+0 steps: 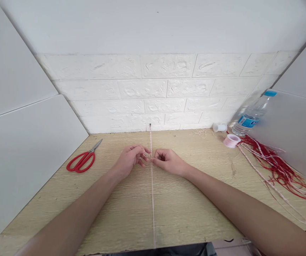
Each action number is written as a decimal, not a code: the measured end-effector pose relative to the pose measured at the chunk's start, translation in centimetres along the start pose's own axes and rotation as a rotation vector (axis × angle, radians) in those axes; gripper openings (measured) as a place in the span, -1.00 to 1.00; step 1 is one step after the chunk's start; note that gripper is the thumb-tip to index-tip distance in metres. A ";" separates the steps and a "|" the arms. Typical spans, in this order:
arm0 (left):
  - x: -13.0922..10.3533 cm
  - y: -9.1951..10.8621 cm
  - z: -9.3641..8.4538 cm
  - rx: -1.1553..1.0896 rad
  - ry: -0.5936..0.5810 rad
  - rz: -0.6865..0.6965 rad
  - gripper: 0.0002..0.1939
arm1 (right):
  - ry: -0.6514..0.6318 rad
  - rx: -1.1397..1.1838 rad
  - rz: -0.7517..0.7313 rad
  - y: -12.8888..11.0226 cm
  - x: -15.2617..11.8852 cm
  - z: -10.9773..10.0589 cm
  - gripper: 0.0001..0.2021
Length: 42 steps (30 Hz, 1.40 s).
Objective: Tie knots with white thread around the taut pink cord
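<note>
A pale cord runs taut from a small hook-like point low on the wall down to the table's front edge; its upper part looks braided. Left of the cord is my left hand, fingers curved and partly spread, with a thin thread loop by its fingertips. My right hand is closed in a pinch right beside the cord, at the lower end of the braided part. What sits between its fingertips is too small to make out.
Red-handled scissors lie on the wooden table at left. At right are a white spool, a pink thread spool, a water bottle and a pile of red cords. A white brick-pattern wall stands behind.
</note>
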<state>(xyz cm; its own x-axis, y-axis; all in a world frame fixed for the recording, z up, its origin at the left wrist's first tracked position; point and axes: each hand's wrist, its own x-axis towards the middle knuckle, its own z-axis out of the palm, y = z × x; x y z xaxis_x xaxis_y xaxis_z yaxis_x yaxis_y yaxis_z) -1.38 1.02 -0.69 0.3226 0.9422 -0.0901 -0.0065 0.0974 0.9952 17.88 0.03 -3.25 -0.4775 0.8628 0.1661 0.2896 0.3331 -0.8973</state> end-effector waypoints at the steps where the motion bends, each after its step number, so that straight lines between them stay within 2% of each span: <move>1: 0.0 0.0 0.0 -0.010 -0.018 -0.016 -0.85 | 0.005 -0.021 -0.001 0.0 0.0 0.0 -0.69; 4: 0.0 -0.2 0.1 -0.024 -0.055 -0.055 -0.86 | 0.016 -0.075 -0.007 0.2 0.0 -0.1 -0.70; 11: 0.5 -1.2 -0.3 0.064 0.001 -0.043 -0.86 | 0.047 -0.163 -0.019 0.5 0.3 -0.2 -0.73; 16: 0.5 -1.4 -0.2 0.176 0.020 -0.038 -0.87 | 0.071 -0.252 -0.047 0.3 0.2 -0.3 -0.76; 20: 0.4 -1.3 -0.1 0.233 0.029 -0.013 -0.91 | 0.073 -0.286 -0.034 0.0 0.0 0.0 -0.90; 24: 0.1 -1.1 0.0 0.422 0.041 -0.011 -0.80 | 0.084 -0.370 -0.009 0.0 0.0 0.2 -0.87; 28: -0.3 -1.0 0.3 0.760 0.014 0.144 -0.82 | 0.070 -0.440 -0.048 0.2 0.0 0.2 -0.86; 31: -0.6 -1.0 0.4 0.900 -0.016 0.214 -0.82 | 0.083 -0.452 -0.052 0.3 0.0 0.2 -0.83; 42: -0.4 -1.0 0.3 0.947 0.026 0.273 -0.82 | 0.116 -0.427 -0.042 0.5 0.1 -0.2 -0.85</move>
<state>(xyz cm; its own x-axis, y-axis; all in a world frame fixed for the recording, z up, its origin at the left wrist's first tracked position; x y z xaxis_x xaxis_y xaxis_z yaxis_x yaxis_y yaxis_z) -1.21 0.44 -1.63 0.4018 0.9021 0.1574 0.6868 -0.4106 0.5998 18.12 0.35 -3.62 -0.4073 0.8739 0.2655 0.6004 0.4752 -0.6432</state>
